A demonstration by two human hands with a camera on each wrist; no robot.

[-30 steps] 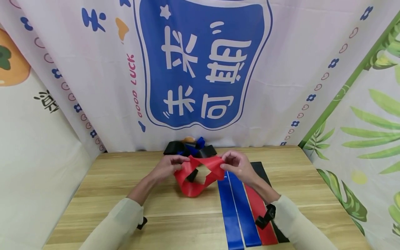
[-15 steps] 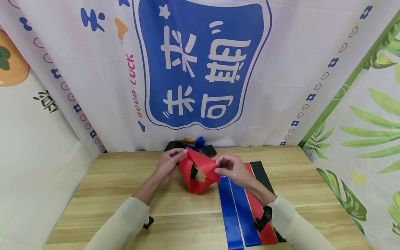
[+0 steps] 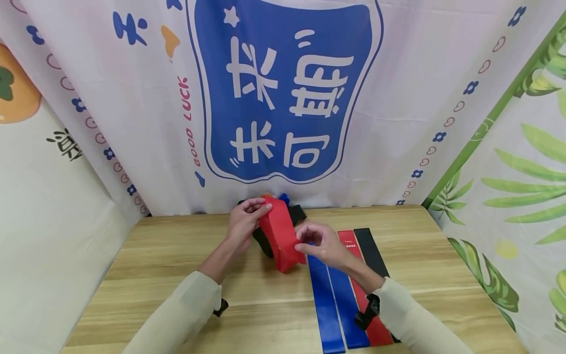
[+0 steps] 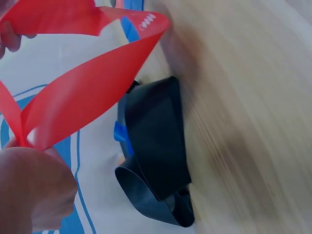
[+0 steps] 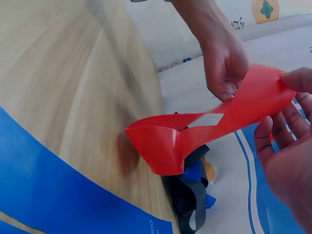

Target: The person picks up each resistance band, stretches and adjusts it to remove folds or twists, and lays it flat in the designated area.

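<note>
A red elastic loop band [image 3: 279, 231] hangs in the air between both hands over the wooden table [image 3: 177, 275]. My left hand [image 3: 244, 220] pinches its upper left end between thumb and fingers. The right hand [image 3: 323, 244] holds the lower right part by its edge with thumb and fingers. In the left wrist view the red band [image 4: 92, 92] forms a wide twisted loop, with white print on its inner side. Seen from the right wrist, the red band [image 5: 158, 146] droops in the middle, clear of the tabletop.
Two blue bands [image 3: 325, 305], a red one [image 3: 348, 240] and a black one [image 3: 370, 248] lie flat, side by side, at the right. Against the back curtain [image 3: 146, 123] sits a heap of black bands [image 4: 156, 136] with blue among them.
The loop has turned from an open ring facing the head camera to a narrower, upright tilt. My left hand has risen slightly; the right has moved a little left and down.
</note>
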